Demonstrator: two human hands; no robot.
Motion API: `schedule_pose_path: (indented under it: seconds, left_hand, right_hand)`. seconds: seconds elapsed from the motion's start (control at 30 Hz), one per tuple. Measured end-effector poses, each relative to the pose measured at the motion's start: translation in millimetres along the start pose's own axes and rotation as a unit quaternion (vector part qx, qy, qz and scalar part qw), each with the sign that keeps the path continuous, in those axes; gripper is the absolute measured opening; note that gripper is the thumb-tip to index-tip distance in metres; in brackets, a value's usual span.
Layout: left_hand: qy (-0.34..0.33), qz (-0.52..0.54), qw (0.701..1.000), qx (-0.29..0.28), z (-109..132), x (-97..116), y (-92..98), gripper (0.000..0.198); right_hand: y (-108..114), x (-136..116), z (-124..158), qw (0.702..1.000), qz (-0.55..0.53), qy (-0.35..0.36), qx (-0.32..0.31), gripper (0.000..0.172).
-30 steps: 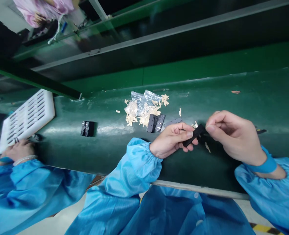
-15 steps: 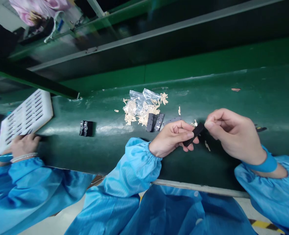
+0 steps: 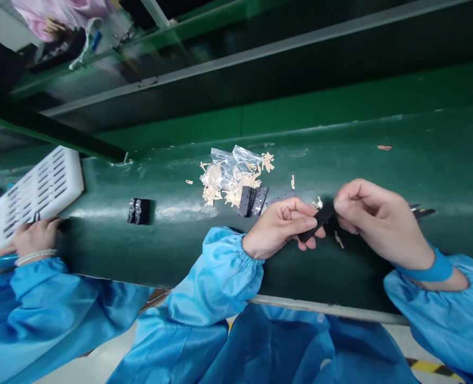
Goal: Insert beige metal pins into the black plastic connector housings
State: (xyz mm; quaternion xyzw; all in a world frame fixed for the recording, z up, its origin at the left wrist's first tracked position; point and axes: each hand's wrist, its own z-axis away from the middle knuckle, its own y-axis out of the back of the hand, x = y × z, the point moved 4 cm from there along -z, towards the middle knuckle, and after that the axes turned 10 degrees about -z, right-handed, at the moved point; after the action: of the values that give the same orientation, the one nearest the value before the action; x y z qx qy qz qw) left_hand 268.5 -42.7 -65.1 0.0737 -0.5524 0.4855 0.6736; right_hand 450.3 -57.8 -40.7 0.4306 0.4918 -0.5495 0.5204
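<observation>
My left hand grips a small black rectangular block between thumb and fingers, tilted up to the right above the bench. At the block's upper right end is my right hand, its thumb and forefinger pinched together. Whatever sits in that pinch is too small or hidden to make out. Beneath the hands lie a loose thin metal-coloured piece and a few more small pieces. Left of my left hand, several dark flat blocks lie beside a pile of cream-coloured small pieces.
Clear plastic bags lie on the pile. Two black blocks stand further left on the green bench. A co-worker's hand is by a white slotted tray. A dark tool lies behind my right wrist.
My right hand's fingers have shifted slightly against the end of the block. My left hand keeps its hold, and the view has moved a little.
</observation>
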Motion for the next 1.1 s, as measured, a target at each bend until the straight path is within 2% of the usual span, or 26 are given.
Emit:
schedule_pose_path:
  seconds: [0.13,0.17,0.27,0.33,0.47,0.77,1.1]
  left_hand:
    - [-0.011,-0.008,1.0,0.009,1,2,0.1,0.041]
    - [-0.011,-0.012,1.0,0.015,1,3,0.7,0.042]
    - [-0.009,-0.022,0.999,0.03,1,2,2.9,0.045]
    - [-0.012,-0.025,0.999,0.029,0,2,3.3,0.046]
    - [-0.019,-0.019,1.0,0.016,0,-1,2.5,0.046]
    - [-0.025,-0.002,0.999,-0.045,0,-5,1.5,0.038]
    - [0.001,-0.019,0.997,-0.071,1,-10,1.6,0.037]
  right_hand:
    - [5,2,-3,0.999,0.007,0.017,0.045,0.034]
    - [4,2,-3,0.999,-0.011,0.02,0.034,0.035]
    - [-7,2,1,0.996,-0.066,0.019,-0.058,0.042]
    - [-15,2,6,0.993,-0.074,0.019,-0.091,0.041]
    - [-20,7,11,0.993,-0.098,0.007,-0.072,0.03]
    - [-24,11,14,0.956,-0.25,-0.061,-0.142,0.021]
    - [-28,16,11,0.944,-0.264,-0.127,-0.153,0.036]
